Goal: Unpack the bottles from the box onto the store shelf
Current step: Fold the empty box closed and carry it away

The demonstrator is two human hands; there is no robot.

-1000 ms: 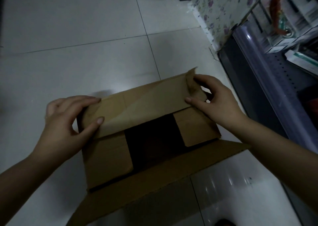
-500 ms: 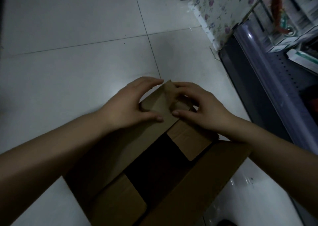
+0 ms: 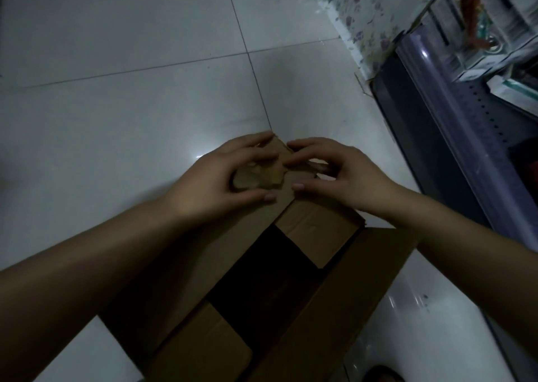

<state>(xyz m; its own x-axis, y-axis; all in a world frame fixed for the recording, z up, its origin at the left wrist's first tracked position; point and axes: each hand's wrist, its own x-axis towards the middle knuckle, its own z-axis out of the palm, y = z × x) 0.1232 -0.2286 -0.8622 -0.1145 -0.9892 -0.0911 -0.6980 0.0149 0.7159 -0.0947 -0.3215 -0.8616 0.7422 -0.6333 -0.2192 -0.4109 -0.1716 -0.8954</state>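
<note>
On glossy white tile, brown corrugated box, torn flap corner pinched between left hand and right hand.

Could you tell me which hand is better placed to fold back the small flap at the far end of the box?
The right hand: it hovers directly over that flap, while the left hand grips the torn corner.

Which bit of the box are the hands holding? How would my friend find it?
Look at the brown cardboard box on the white tiled floor, beside the store shelf. Its far corner is where the left hand and right hand meet. There sits a crumpled, torn flap corner, unlike the flat, smooth flaps nearer.
</note>
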